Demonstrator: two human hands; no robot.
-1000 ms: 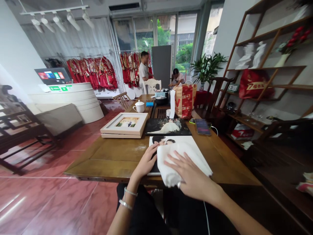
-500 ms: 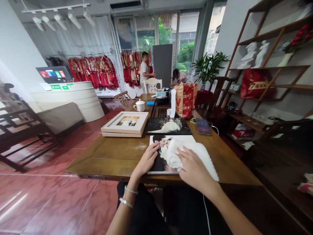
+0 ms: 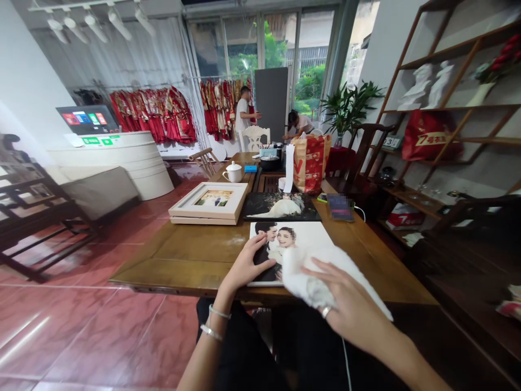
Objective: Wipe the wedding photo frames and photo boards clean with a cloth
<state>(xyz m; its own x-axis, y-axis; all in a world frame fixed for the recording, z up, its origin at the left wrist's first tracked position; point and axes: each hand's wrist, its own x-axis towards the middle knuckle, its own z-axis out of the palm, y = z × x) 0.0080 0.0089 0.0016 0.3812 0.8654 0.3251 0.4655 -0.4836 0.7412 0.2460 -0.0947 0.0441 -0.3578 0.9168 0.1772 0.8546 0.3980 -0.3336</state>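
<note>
A wedding photo print (image 3: 313, 232) lies flat at the near edge of the wooden table (image 3: 191, 255). My left hand (image 3: 253, 262) rests on its left side with fingers stretched and thumb apart. Under my right hand (image 3: 340, 290) is a bunched white towel (image 3: 345, 260), which covers the print's lower right part and hangs over toward the table edge. The fingers of that hand press into the towel; its underside is hidden. Just beyond lies a dark photo panel (image 3: 280, 207) showing a white gown. To its left sit stacked white picture frames (image 3: 244, 202).
Farther along the table stand a lidded white cup (image 3: 233, 172), a blue box (image 3: 250, 169) and a red-and-tan paper bag (image 3: 313, 163). A phone (image 3: 341, 207) with a cable lies at the right. Two people are near the window. Wooden shelves (image 3: 456, 108) line the right side.
My right hand and the towel have slid right and toward me, uncovering more of the print's upper part. My left hand stays in place, its thumb now spread.
</note>
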